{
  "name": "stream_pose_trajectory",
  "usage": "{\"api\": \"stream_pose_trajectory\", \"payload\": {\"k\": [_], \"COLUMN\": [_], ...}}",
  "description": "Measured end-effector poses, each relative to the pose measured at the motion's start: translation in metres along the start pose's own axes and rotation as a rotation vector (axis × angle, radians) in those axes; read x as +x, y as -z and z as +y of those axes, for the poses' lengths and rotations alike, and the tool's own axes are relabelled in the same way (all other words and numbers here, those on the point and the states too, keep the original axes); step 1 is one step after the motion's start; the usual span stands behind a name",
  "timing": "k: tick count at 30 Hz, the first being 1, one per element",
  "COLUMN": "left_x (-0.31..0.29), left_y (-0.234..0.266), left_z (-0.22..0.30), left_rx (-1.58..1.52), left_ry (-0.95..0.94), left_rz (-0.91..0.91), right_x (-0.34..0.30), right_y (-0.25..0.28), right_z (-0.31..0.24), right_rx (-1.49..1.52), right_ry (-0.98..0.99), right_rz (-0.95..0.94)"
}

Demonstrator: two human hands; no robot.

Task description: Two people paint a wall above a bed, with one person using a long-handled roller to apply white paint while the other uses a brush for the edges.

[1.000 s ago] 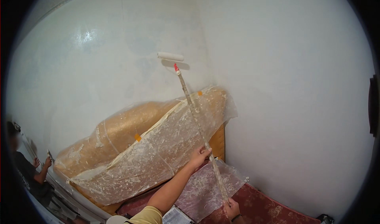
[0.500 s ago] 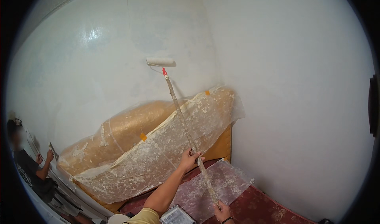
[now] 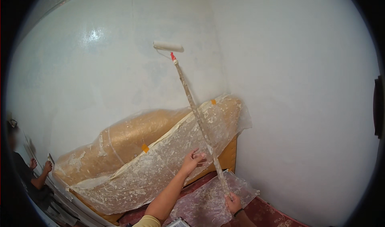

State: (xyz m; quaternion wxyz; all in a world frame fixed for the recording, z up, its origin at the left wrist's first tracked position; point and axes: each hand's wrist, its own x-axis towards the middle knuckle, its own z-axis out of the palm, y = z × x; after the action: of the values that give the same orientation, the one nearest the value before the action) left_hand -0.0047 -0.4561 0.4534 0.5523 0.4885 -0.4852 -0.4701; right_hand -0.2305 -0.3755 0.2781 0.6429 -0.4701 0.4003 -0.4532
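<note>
A paint roller [image 3: 168,46] with a white sleeve and red grip rests against the far wall, fixed to a long, paint-spattered wooden pole [image 3: 195,111]. My right hand [image 3: 234,203], with a dark band at the wrist, is wrapped round the pole's lower end. Just left of the pole, my left hand [image 3: 193,162] has its fingers spread and holds nothing; its fingertips come close to the shaft. Behind both hands is a headboard [image 3: 140,126] under spattered clear plastic, held with orange tape.
A plastic sheet [image 3: 200,203] lies over a dark red patterned surface [image 3: 260,213]. At the bottom edge, part of a tray [image 3: 178,223] shows. A co-worker [image 3: 30,179] at far left holds a flat tool [image 3: 50,158] near the wall. A bare white wall [image 3: 296,98] rises on the right.
The roller has moved up the wall and slightly right. My left hand has let go of the pole and opened. My right hand has risen a little with the pole's lower end.
</note>
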Motion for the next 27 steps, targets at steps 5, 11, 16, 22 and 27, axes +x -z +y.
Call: {"api": "stream_pose_trajectory", "payload": {"k": [5,11,16,22,27], "left_x": [0.01,0.014,0.01,-0.003,-0.013], "left_y": [0.028,0.066,0.094,0.126,0.141], "left_z": [0.011,0.033,0.05,0.066,0.076], "left_rx": [0.016,0.009,0.002,-0.03,0.0], "left_ry": [-0.031,-0.074,-0.103,-0.145,-0.158], "left_rz": [0.037,0.092,0.165,0.211,0.267], "right_x": [0.047,0.095,0.13,0.161,0.163], "right_y": [-0.009,-0.03,-0.049,-0.073,-0.095], "right_z": [-0.058,-0.139,-0.2,-0.273,-0.323], "right_rx": [-0.048,-0.055,-0.03,-0.015,0.038], "right_ry": [0.16,0.227,0.208,0.211,0.197], "right_rz": [-0.039,-0.054,-0.088,-0.043,-0.106]}}
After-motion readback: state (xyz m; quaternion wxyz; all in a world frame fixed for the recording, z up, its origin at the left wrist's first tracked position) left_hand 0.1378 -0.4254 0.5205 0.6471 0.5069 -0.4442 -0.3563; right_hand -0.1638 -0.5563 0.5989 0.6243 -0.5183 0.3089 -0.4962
